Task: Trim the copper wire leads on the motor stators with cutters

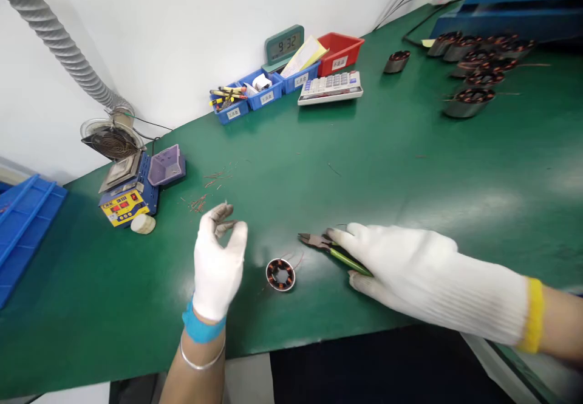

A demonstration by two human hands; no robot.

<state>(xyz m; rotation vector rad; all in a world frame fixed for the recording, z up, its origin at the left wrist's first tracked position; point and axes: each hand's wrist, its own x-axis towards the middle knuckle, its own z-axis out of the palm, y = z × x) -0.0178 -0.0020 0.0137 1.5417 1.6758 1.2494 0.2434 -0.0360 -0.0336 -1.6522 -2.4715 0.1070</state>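
Wire cutters with green handles (pixel 348 260) lie along the green bench top, their dark jaws pointing left. My right hand (pixel 401 264), in a white knit glove, has its fingers around the handles. My left hand (pixel 218 258), also gloved, is raised over the bench with fingers bent and a gap between thumb and forefinger; I see nothing held there. Between the two hands stands a small ring-shaped stator with copper windings (pixel 280 274), thin wire ends sticking out. Neither hand touches it.
Several wound stators (pixel 469 101) stand at the back right. A calculator (pixel 331 88), blue trays (pixel 265 97), a red bin (pixel 339 51) and a clock (pixel 284 44) line the wall. A solder pot (pixel 127 194) and purple tray (pixel 166 165) stand left, near wire scraps (pixel 198 203).
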